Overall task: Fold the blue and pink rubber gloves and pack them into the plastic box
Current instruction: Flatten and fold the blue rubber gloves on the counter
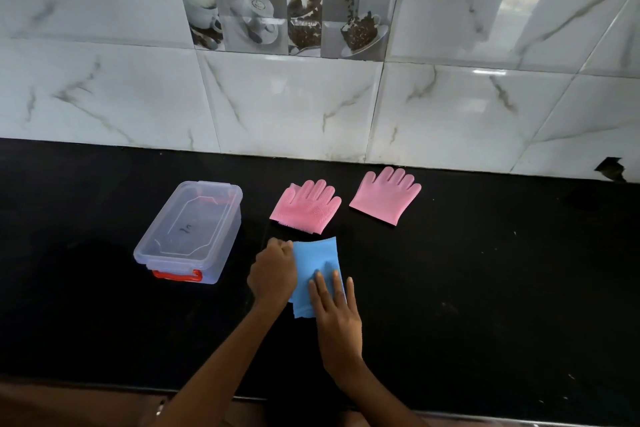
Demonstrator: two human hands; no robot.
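A folded blue rubber glove [317,262] lies on the black counter in front of me. My left hand [273,270] is curled on its left edge, gripping it. Flat on the glove's near right part rests my right hand [334,308], fingers spread, pressing it down. Two pink gloves lie flat beyond: one with a bristled palm [306,206] just behind the blue glove, the other smooth one [386,196] to its right. The clear plastic box [188,232] with a red handle stands to the left, with its clear lid on.
The black counter [485,270] runs to a white marble-tiled wall [311,107] at the back. Its near edge [450,414] crosses the bottom of the view. A chipped hole [611,166] shows in the wall at far right.
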